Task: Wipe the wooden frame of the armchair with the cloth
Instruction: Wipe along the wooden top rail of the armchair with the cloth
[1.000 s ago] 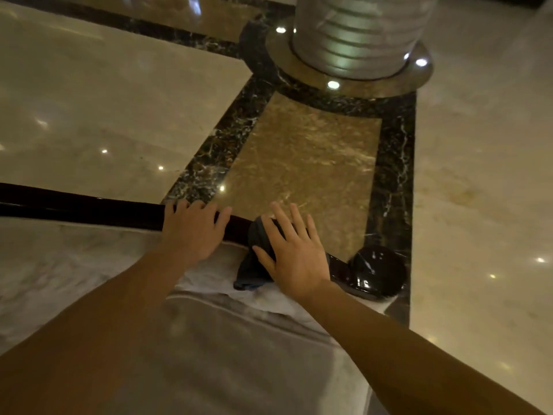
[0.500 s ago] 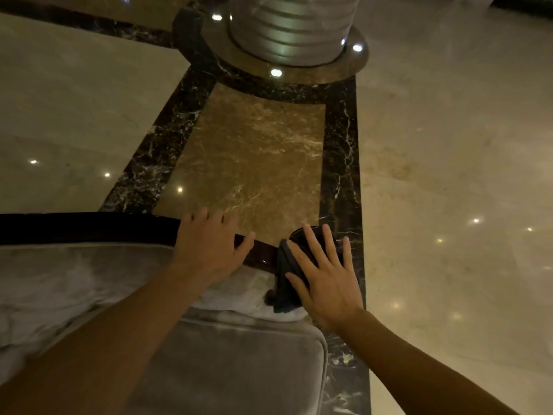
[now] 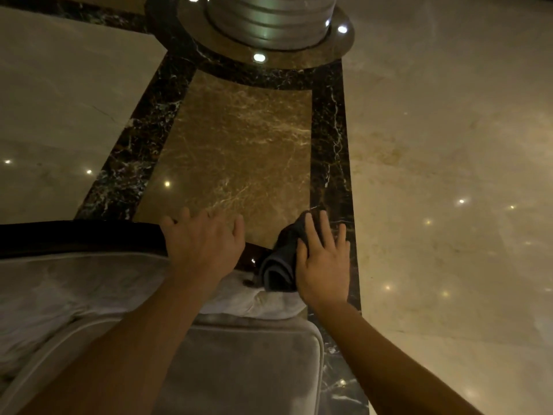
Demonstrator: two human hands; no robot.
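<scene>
The armchair's dark glossy wooden frame [image 3: 80, 238] runs along the top of its back from the left edge to the right end. My left hand [image 3: 203, 244] lies over the rail, fingers draped across it. A dark grey cloth [image 3: 279, 262] is bunched over the frame's right end. My right hand [image 3: 324, 262] presses flat on the cloth with fingers spread; the rounded end of the frame is hidden beneath it. A short shiny stretch of rail [image 3: 253, 259] shows between the two hands.
The pale upholstered back [image 3: 74, 283] and grey seat cushion [image 3: 239, 369] lie below the rail. Beyond is polished marble floor [image 3: 449, 145] with a dark border strip [image 3: 329, 139]. A ribbed metal column [image 3: 269, 13] with floor lights rises at the top.
My right hand has slid the cloth rightwards along the rail onto its rounded end, which was bare a second ago. My left hand has followed along the rail. The camera view has shifted.
</scene>
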